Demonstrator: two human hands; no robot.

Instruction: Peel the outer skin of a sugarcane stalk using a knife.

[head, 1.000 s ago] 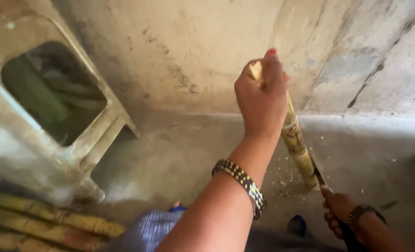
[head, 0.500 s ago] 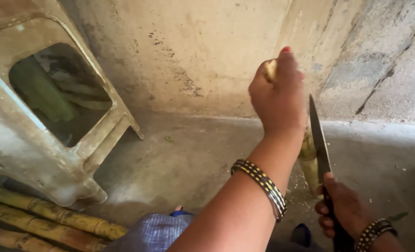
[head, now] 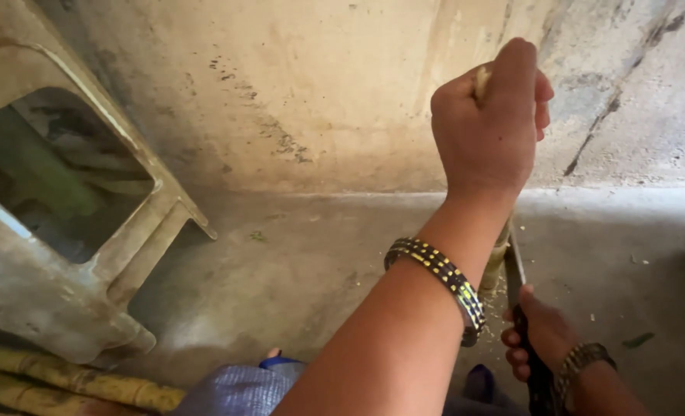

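The left hand [head: 490, 127] is still clenching the top of the upright yellow-green sugarcane stalk [head: 496, 262], now raised higher, while the right hand [head: 539, 335], fingers wrapped around the dark-handled knife [head: 516, 270], is bringing the blade lower beside the stalk, with bare concrete floor [head: 296, 262] left of it.

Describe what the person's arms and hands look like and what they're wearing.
Both forearms are bare, with no sleeves or gloves. The left hand has a wide dark bangle on its wrist, studded with rows of yellow dots and edged in metal. The right hand has a similar dark beaded bangle at its wrist. No rings show.
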